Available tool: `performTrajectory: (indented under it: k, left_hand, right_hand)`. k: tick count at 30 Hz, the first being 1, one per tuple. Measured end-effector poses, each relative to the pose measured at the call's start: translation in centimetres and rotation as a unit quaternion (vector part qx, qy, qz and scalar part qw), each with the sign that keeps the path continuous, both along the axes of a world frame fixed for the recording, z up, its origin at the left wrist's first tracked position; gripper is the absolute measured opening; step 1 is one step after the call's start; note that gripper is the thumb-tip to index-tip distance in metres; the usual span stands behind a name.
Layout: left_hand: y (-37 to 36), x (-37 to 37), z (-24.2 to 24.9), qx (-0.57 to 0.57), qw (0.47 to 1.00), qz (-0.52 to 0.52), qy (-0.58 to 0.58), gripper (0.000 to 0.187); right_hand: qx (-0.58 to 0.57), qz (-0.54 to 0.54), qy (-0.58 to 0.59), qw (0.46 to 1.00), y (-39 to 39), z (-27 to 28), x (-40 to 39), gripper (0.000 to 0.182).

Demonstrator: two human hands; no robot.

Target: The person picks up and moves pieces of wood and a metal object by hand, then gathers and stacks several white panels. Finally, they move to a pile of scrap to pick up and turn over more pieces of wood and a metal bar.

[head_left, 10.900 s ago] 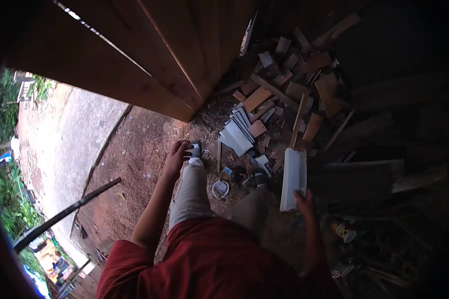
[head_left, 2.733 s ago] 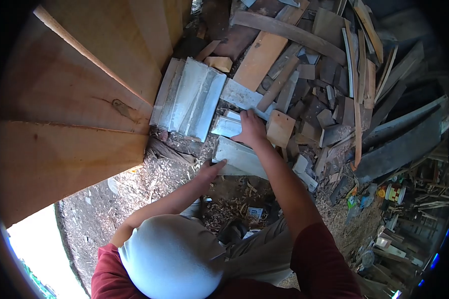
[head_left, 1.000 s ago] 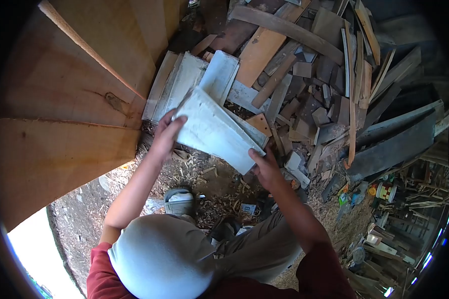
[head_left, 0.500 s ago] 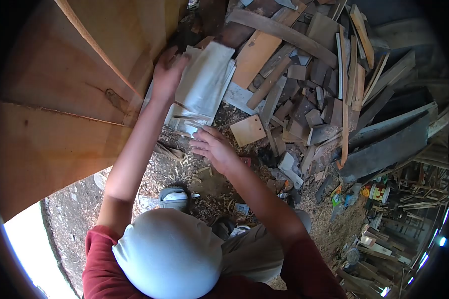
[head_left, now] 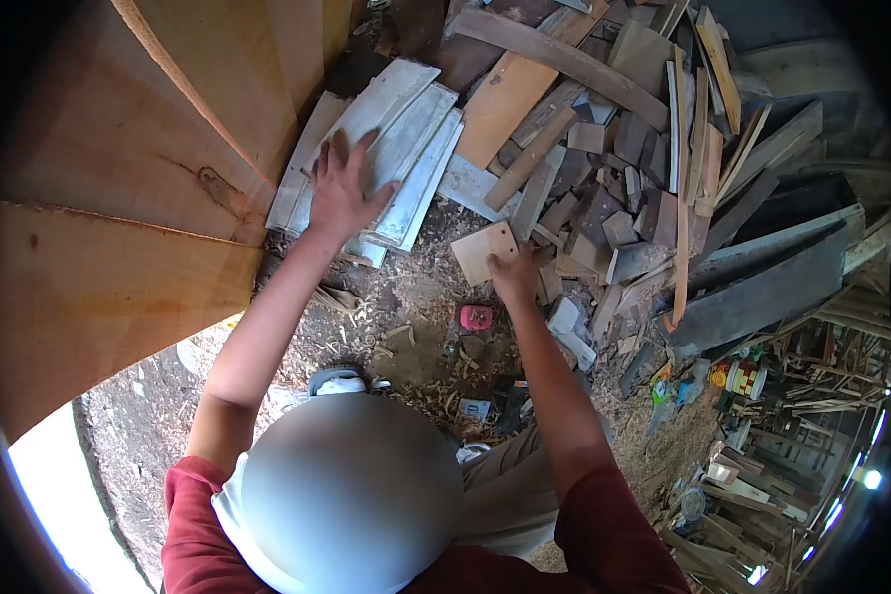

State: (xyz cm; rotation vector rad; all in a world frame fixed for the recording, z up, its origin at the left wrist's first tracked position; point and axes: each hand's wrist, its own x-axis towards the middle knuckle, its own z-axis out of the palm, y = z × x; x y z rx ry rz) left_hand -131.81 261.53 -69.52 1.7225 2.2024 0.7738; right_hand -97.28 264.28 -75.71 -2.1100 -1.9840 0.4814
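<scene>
My left hand [head_left: 343, 196] lies with fingers spread on a stack of whitish boards [head_left: 398, 109], which are fanned out beside the plywood. To the right, my right hand [head_left: 515, 275] pinches the lower right edge of a small square wooden board [head_left: 477, 251] with holes near its right edge. The thumb shows on the board's face, while the other fingers are partly hidden behind it.
Large curved plywood panels [head_left: 119, 287] rise on the left. A heap of wood offcuts [head_left: 604, 198] fills the right, with a long dark plank [head_left: 762, 287] beyond it. A pink object [head_left: 475, 317] lies among shavings on the ground.
My left hand has come down onto the whitish boards, which now lie more fanned out. My right hand has moved right, from the stack's lower end to the small square board, and grips it.
</scene>
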Motion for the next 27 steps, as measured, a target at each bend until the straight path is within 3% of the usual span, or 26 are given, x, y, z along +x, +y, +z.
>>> performTrajectory:
  k: [4,6,9,13,16,20,22,24,25,27]
  left_hand:
    - [1.8,-2.2,-3.1,0.076,0.995,0.045,-0.039,0.073]
    - [2.4,-3.2,-4.2,0.090,0.993,0.068,0.030,0.068]
    - [2.1,-3.6,-2.5,0.034,0.997,0.068,0.027,0.064]
    - [1.1,-2.5,-0.5,-0.042,0.994,0.089,0.043,0.064]
    - [0.1,-1.5,-0.1,-0.058,0.990,0.101,0.076,0.066]
    - [-0.3,-2.0,0.1,-0.052,0.993,0.086,0.054,0.068]
    - [-0.3,-2.1,0.4,-0.064,0.994,0.078,0.036,0.068]
    - [-0.5,-2.2,0.5,-0.053,0.996,0.069,0.029,0.067]
    - [-0.6,-2.1,0.5,-0.044,0.997,0.060,0.020,0.067]
    - [-0.8,-1.9,0.0,-0.007,0.998,0.044,0.037,0.067]
  right_hand:
    - [-0.025,0.002,0.012,1.000,-0.7,1.2,0.1,0.060]
    - [-0.133,-0.014,0.184,0.974,-1.4,2.8,-0.1,0.051]
    - [-0.171,-0.010,0.237,0.956,-2.2,4.9,-1.0,0.045]
    - [-0.164,0.035,0.171,0.971,-2.0,8.1,-2.1,0.043]
    - [-0.139,-0.001,0.246,0.959,-1.3,8.7,-2.3,0.042]
    - [-0.213,-0.108,0.328,0.914,2.0,12.3,-3.5,0.042]
    - [-0.130,-0.144,0.426,0.884,4.8,13.4,-3.6,0.036]
    - [-0.071,-0.162,0.561,0.809,7.1,17.5,-5.2,0.027]
    - [-0.068,-0.161,0.562,0.808,8.6,17.4,-4.8,0.027]
    - [0.086,-0.206,0.621,0.752,10.6,17.3,-3.7,0.017]
